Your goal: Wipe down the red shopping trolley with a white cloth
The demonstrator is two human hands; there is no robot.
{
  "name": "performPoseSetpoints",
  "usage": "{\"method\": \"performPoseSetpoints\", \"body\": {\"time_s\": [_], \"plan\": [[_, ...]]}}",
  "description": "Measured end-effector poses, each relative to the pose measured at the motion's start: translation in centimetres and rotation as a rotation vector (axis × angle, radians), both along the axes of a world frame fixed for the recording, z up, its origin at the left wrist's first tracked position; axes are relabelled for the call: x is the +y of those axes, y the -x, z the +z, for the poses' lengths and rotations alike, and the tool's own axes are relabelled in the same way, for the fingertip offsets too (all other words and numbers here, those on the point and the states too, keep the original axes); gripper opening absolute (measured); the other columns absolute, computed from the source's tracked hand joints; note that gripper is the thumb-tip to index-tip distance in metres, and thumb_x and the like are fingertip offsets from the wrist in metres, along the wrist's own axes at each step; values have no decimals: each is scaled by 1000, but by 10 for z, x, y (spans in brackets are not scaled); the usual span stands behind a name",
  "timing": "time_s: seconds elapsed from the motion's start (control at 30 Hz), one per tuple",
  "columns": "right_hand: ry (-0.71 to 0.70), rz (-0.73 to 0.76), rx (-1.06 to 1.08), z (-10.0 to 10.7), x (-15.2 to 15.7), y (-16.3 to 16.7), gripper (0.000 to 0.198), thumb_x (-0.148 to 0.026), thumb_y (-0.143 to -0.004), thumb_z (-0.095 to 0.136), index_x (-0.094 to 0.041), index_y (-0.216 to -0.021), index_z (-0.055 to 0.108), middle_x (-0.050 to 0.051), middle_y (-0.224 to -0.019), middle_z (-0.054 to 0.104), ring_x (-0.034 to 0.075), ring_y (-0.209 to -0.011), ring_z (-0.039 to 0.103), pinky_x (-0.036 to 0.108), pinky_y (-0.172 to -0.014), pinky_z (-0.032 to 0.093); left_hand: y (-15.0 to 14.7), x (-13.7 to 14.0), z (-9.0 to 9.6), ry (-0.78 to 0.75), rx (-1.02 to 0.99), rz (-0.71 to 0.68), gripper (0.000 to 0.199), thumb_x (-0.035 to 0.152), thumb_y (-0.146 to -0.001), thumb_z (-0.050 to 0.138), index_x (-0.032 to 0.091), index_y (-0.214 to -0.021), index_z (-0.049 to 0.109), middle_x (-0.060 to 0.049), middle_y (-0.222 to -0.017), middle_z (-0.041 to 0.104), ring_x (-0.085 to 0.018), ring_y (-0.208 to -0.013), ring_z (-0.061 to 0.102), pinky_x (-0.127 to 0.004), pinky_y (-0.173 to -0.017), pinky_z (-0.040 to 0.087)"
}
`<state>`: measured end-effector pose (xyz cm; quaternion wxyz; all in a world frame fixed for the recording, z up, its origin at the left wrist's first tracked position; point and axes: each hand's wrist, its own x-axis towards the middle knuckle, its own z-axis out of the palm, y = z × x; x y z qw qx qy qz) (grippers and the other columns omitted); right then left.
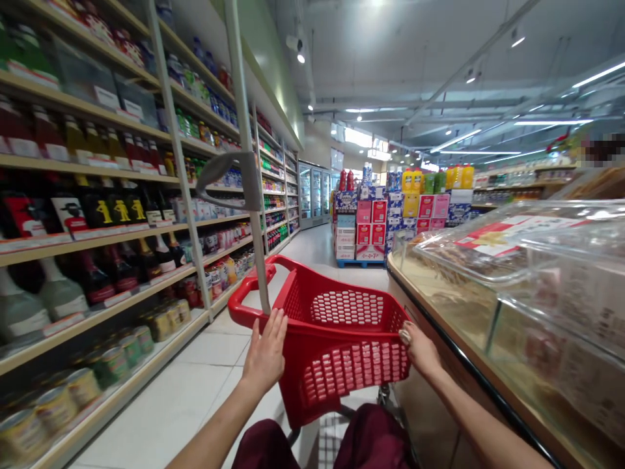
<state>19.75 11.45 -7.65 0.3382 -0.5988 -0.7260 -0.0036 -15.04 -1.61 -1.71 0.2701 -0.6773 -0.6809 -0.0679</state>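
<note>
Evidently, my right hand [418,346] was curled firmly over the near right corner of the red basket [336,345], my left hand [266,352] loosely open at its near left corner; contact was made, no goods visible inside.

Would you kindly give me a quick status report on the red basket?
Left hand: fingers extended, on red basket. Right hand: closed on its right corner. Display counter close along basket's right side.
</note>
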Motion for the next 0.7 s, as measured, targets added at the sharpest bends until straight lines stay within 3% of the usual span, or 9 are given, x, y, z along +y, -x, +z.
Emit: {"method": "performPoseSetpoints", "body": {"time_s": [0.13, 0.2, 0.3, 0.43, 0.5, 0.63, 0.7], "plan": [[-44, 258, -26, 3, -15, 94, 54, 1, -61, 36, -15, -109, 55, 6, -115, 55, 14, -109, 48, 26, -94, 35, -2, -7, 7, 88, -42, 2, 69, 19, -66, 38, 11, -132, 18, -6, -141, 9, -21, -129, 1, -47, -103, 7], [-88, 417, -41, -2, -24, 125, 56, 0, -63, 35, -16, -114, 52, 4, -120, 50, 13, -113, 43, 27, -97, 33, -1, -9, 10, 120, -65, 6, 68, 19, -68, 36, 10, -132, 15, -7, -141, 7, -21, -129, 1, -48, -103, 8], [-133, 488, -55, -16, -20, 115, 56, -1, -65, 34, -15, -117, 49, 6, -123, 47, 15, -115, 41, 32, -98, 32, 2, -12, 11, 125, -85, 5, 66, 18, -69, 35, 10, -132, 16, -9, -140, 8, -21, -129, 1, -49, -103, 8], [-140, 265, -27, -21, -6, 80, 58, 3, -60, 32, -13, -111, 54, 11, -117, 53, 19, -109, 48, 37, -96, 34, 4, -14, 9, 105, -112, -16, 68, 16, -68, 36, 10, -132, 17, -8, -140, 9, -19, -129, 1, -50, -103, 7], [-129, 261, -3, -13, -13, 97, 59, 4, -57, 32, -12, -109, 55, 11, -114, 55, 20, -107, 49, 37, -94, 36, 4, -13, 9, 98, -117, -11, 68, 16, -67, 36, 9, -132, 17, -8, -141, 9, -20, -129, 0, -50, -103, 8], [-180, 537, 30, 6, -38, 167, 62, 5, -58, 32, -12, -115, 50, 10, -120, 50, 16, -113, 43, 34, -96, 35, 4, -10, 6, 80, -97, -9, 68, 14, -66, 36, 9, -131, 20, -8, -141, 10, -20, -129, -1, -50, -103, 7], [-202, 593, 31, 8, -40, 170, 61, 4, -61, 33, -15, -116, 49, 8, -122, 49, 15, -114, 42, 35, -96, 35, 6, -8, 4, 69, -85, -15, 67, 14, -66, 36, 9, -131, 21, -8, -141, 10, -19, -129, -1, -50, -102, 6]]}}
